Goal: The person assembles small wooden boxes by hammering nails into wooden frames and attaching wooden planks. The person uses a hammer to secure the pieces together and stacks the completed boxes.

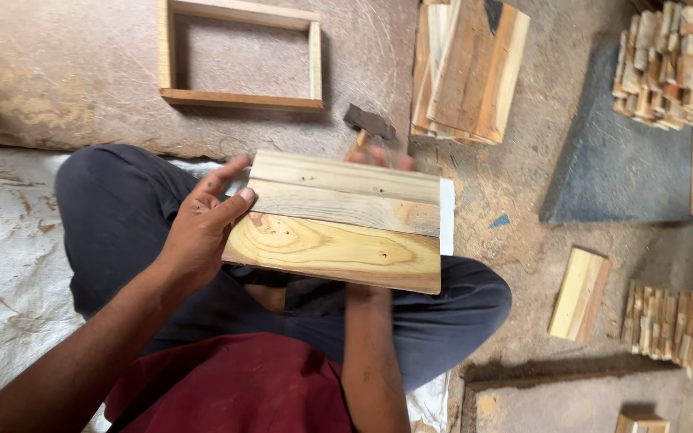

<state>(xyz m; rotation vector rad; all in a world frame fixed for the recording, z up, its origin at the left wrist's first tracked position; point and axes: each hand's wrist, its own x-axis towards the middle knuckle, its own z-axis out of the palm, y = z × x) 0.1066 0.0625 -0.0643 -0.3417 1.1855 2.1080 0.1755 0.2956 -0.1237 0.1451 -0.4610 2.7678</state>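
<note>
A dusty floor fills the scene, with a pale woven sheet spread over its near left part, where the person sits cross-legged in dark trousers and a dark red shirt. To the right lies a grey slab. Far in the middle, a stack of wooden boards rests tilted on the floor, and at the far left an open rectangular wooden frame lies flat. Heaps of small wood offcuts sit at the far right, with more of them piled at the near right.

Held above the lap, in the centre of the view, is a wooden panel made of three planks joined side by side (the nearest one shows strong yellow grain). The left hand clamps its left edge, thumb on top and fingers spread along the side. The right hand is under the panel, only its fingertips showing past the far edge, so I cannot tell how it grips.

A short loose board lies on the floor to the right of the knee. A hammer lies just beyond the panel's far edge.
</note>
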